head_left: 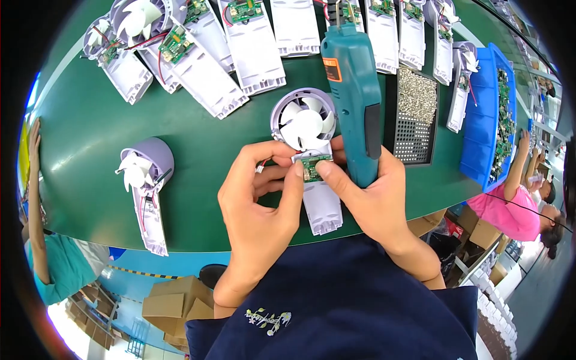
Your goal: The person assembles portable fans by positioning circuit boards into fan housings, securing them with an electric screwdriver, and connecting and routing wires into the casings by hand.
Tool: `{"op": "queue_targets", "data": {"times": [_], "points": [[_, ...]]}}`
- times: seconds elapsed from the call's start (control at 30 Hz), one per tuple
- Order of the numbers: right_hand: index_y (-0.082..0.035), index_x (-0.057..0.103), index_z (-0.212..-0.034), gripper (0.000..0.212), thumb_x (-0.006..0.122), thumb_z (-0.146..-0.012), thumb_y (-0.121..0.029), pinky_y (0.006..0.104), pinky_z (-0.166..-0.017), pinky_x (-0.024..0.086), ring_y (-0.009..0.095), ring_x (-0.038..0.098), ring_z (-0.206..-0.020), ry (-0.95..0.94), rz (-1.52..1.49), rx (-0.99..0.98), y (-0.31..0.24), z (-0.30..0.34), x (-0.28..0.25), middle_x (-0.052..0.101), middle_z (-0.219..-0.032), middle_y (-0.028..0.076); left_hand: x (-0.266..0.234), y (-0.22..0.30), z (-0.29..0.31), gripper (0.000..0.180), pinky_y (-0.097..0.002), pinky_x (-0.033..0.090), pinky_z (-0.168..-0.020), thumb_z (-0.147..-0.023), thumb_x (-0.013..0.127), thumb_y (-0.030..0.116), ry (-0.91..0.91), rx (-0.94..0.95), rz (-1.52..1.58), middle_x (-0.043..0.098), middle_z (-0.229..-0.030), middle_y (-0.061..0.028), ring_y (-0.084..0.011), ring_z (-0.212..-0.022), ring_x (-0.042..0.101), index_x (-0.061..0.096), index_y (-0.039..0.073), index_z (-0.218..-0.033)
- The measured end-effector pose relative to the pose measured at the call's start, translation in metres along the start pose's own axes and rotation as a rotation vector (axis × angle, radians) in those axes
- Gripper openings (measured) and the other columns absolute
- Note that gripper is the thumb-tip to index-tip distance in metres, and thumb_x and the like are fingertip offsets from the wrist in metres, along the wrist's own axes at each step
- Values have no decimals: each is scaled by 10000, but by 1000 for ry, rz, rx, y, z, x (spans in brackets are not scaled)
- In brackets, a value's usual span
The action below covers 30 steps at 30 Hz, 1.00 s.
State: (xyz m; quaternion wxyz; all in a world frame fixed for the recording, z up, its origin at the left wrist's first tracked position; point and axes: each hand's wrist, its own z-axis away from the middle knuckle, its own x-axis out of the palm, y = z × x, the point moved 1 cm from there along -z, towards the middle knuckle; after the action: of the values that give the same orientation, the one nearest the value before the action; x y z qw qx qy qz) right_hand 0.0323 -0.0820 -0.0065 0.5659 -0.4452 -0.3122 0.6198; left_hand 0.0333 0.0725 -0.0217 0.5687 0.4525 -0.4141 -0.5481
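In front of me a small fan unit (323, 210) lies on the green table, its white blades (303, 127) set in a round lilac ring and its pale handle shell pointing toward me. A green circuit board (312, 168) sits in the shell just below the fan. My left hand (264, 192) is closed at the board's left side, thumb on its edge, with a white connector (260, 169) on a red wire near the fingers. My right hand (372, 195) presses its thumb on the board's right side; its other fingers are partly hidden behind a teal electric screwdriver (354, 102), which hangs upright.
More shells with boards (255, 48) line the far side. Another fan unit (147, 180) lies to the left. A black tray of screws (414, 138) and a blue bin of boards (480, 120) stand to the right. Co-workers in teal (63, 264) and pink (510, 213) are at both sides.
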Motion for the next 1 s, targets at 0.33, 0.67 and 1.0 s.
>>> {"op": "queue_targets", "data": {"times": [0.33,0.67,1.0], "points": [[24,654,-1017,269,805,-837,-108,238,-657,512,62,602,-735,79,77,20,-2,0,4,673,-820,28,4,1,2,239,-262,596,-759,-872,640,-109,-19,-57,66,591,-993,-80,-160,-888,700,538,-20,-1069],[18,641,-1024,269,800,-848,-109,227,-653,494,53,583,-739,83,32,30,2,4,4,658,-823,14,10,0,7,229,-244,578,-733,-894,618,-101,19,-21,-2,577,-988,-76,-121,-898,641,529,-21,-1089],[6,633,-930,220,797,-834,-104,227,-606,478,43,559,-687,73,73,55,-5,-3,7,639,-769,7,5,3,5,180,-221,532,-749,-902,609,-94,-13,-61,35,601,-978,-59,-97,-897,632,521,-8,-1033]]}}
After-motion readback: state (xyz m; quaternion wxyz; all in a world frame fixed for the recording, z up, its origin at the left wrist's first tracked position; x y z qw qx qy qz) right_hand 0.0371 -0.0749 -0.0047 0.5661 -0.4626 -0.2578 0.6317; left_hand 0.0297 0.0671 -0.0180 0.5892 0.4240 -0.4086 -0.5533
